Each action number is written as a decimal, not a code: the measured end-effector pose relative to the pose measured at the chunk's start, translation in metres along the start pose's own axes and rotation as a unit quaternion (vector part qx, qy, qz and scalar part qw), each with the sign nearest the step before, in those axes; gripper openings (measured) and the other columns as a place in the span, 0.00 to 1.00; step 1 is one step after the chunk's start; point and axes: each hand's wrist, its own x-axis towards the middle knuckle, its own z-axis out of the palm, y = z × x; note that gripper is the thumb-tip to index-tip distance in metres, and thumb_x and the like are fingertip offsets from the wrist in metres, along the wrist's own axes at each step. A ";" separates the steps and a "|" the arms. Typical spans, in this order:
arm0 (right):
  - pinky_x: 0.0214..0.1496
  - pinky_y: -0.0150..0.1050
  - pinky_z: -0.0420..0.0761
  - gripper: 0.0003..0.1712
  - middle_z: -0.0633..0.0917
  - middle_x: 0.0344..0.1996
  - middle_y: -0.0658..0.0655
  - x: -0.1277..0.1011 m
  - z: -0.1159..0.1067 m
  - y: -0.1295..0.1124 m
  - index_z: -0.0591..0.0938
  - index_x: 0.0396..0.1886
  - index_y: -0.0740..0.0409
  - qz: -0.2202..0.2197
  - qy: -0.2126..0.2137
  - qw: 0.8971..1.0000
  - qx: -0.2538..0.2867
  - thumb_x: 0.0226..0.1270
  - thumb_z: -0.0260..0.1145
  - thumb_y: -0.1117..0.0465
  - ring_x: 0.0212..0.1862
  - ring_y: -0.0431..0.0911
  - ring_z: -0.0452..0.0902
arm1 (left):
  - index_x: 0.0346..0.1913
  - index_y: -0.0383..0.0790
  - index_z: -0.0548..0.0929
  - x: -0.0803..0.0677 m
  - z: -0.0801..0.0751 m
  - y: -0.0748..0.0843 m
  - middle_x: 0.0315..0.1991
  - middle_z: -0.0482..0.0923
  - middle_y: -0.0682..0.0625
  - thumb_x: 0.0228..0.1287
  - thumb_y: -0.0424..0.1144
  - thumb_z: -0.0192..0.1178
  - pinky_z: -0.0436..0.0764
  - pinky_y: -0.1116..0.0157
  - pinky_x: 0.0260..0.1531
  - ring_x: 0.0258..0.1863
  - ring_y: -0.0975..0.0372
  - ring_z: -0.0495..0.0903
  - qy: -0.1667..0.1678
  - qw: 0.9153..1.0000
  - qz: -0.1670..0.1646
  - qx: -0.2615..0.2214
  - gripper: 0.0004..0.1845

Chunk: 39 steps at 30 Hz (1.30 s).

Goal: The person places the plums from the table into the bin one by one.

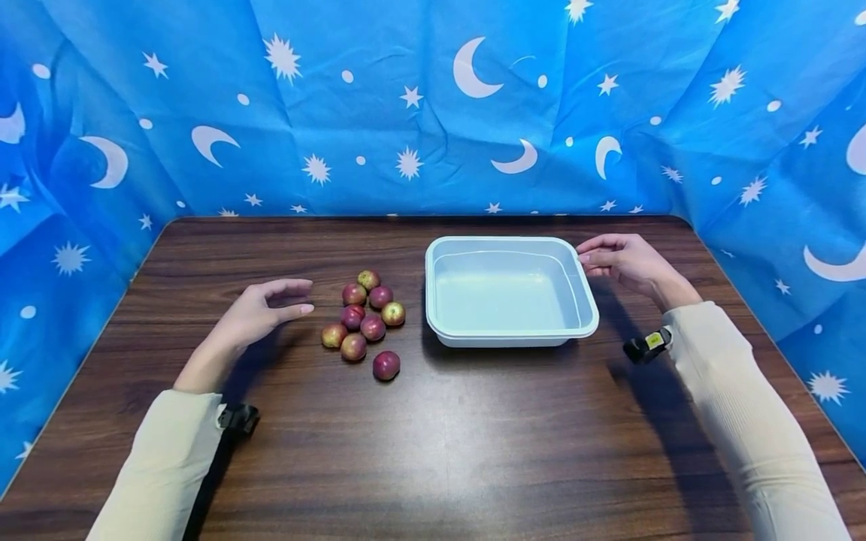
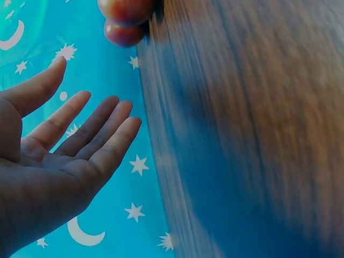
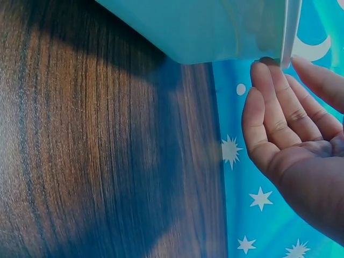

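At centre right, a white tub (image 1: 510,300) is being pinched by the right hand (image 1: 629,263). At centre left, the left hand (image 1: 260,312) is being held loosely spread near reddish fruits (image 1: 373,327).

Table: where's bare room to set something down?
Free: front of the table, between sleeves, nearer than fruits and tub; also behind the fruits. Crowded: at the fruits, left hand beside them; tub's right end, right hand pinching it.

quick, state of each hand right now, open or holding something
Left hand: open, holding nothing, beside the plums.
Right hand: closed, pinching the white plastic tub at its edge.
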 end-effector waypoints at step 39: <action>0.39 0.37 0.81 0.08 0.84 0.31 0.56 0.000 0.001 0.003 0.82 0.40 0.64 0.004 -0.007 0.997 0.071 0.61 0.61 0.70 0.32 0.44 0.81 | 0.56 0.20 0.67 -0.002 0.026 0.003 0.45 0.74 0.37 0.58 0.28 0.61 0.80 0.66 0.40 0.37 0.65 0.77 -0.101 0.978 -0.079 -0.167 0.25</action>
